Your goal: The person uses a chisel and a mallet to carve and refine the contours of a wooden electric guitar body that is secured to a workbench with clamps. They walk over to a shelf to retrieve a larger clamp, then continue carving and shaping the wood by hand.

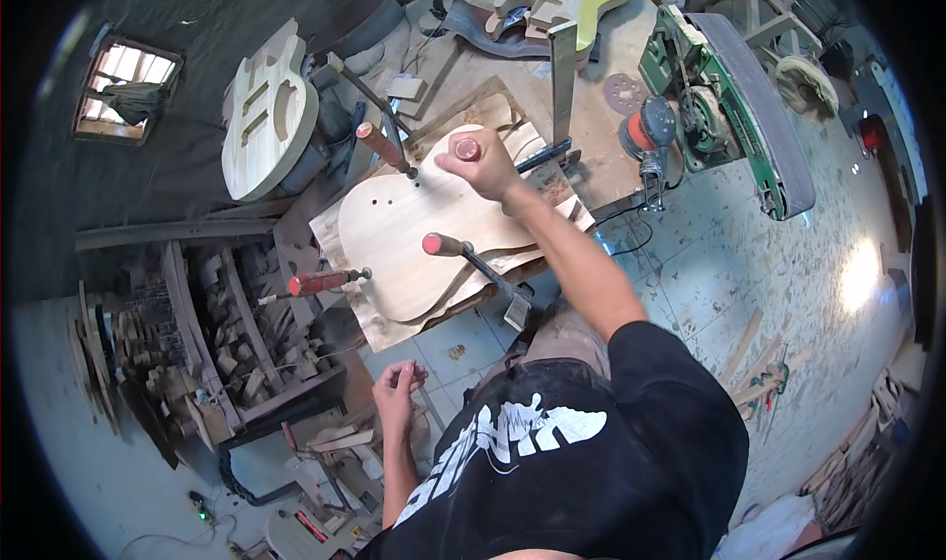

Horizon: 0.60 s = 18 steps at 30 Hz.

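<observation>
My right hand is wrapped round the red-ended handle of a bar clamp, above a pale guitar body. The body lies flat on a larger rough-edged wooden board, with a few small holes drilled in its face. Around its rim stand more clamps: one wooden handle at the far side, a red handle on the left, and another handle at the near edge. Low beside my torso, my left hand hangs apart from the work, fingers loosely curled with nothing visible in them.
Another guitar body with cut-outs leans at the far left; one more lies at the back. A random orbital sander and a green belt sander stand at the right. Shelves of wood scraps fill the left.
</observation>
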### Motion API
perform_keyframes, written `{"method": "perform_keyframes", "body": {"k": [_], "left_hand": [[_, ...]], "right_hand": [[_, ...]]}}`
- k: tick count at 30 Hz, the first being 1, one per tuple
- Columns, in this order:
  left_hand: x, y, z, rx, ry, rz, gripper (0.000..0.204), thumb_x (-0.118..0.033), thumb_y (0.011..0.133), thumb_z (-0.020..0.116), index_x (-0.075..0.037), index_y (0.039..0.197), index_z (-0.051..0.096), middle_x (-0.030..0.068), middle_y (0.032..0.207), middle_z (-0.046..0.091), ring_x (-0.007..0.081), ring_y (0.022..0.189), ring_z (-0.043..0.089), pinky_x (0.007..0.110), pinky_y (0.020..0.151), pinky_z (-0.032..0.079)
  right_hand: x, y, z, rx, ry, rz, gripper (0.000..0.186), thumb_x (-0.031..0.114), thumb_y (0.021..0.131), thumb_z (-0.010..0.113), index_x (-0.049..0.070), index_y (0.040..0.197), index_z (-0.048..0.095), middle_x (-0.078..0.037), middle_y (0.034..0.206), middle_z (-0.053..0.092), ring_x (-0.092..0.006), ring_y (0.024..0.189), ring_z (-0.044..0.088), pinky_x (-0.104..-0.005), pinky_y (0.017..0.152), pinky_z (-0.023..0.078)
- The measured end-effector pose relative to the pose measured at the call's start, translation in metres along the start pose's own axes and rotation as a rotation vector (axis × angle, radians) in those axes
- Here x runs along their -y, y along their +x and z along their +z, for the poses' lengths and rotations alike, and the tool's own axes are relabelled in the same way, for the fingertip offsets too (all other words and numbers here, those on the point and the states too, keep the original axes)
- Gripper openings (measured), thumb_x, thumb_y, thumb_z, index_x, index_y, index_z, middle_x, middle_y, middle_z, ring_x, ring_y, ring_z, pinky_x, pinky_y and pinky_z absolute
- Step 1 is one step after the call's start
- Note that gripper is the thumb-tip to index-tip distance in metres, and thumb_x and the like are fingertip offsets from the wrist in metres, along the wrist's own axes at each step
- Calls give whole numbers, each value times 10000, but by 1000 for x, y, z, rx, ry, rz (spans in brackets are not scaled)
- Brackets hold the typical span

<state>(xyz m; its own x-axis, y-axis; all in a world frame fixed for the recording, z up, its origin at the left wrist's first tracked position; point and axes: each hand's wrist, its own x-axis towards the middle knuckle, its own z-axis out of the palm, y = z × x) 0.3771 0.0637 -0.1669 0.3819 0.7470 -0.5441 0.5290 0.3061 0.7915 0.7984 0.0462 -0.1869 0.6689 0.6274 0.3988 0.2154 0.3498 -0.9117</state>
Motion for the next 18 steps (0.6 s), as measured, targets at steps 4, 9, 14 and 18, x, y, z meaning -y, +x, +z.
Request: {"method": "perform_keyframes", "body": {"k": [4, 9, 14, 18], "left_hand": [[2, 5, 2, -25, -23, 40, 283, -224, 1000, 636, 45, 1088, 649, 135, 951, 715, 216, 854, 719, 302, 770, 579], [14, 3, -10, -61, -86, 40, 276, -221, 991, 650, 40, 1083, 641, 137, 954, 714, 215, 826, 722, 310, 765, 587], [31, 2, -18, -26, -112, -58, 280, -223, 993, 646, 38, 1095, 635, 134, 964, 713, 214, 832, 723, 310, 776, 590], [29, 4, -19, -29, -128, -97, 274, -208, 991, 648, 44, 1100, 648, 134, 956, 707, 203, 849, 707, 286, 771, 574]], "right_hand": [[11, -9, 34, -499, -230, -18, 379, 141, 818, 737, 27, 582, 464, -53, 488, 426, -140, 462, 421, -331, 495, 338], [7, 4, -9, 209, 146, 186, 367, 158, 815, 799, 92, 601, 507, 52, 584, 516, -74, 536, 421, -269, 463, 279], [36, 32, -33, 776, 286, 353, 429, 203, 803, 799, 102, 576, 451, 60, 577, 426, -48, 537, 385, -257, 447, 231], [17, 12, -18, 488, 141, 306, 374, 185, 794, 770, 83, 581, 481, 49, 533, 396, -65, 519, 381, -281, 491, 285]]}}
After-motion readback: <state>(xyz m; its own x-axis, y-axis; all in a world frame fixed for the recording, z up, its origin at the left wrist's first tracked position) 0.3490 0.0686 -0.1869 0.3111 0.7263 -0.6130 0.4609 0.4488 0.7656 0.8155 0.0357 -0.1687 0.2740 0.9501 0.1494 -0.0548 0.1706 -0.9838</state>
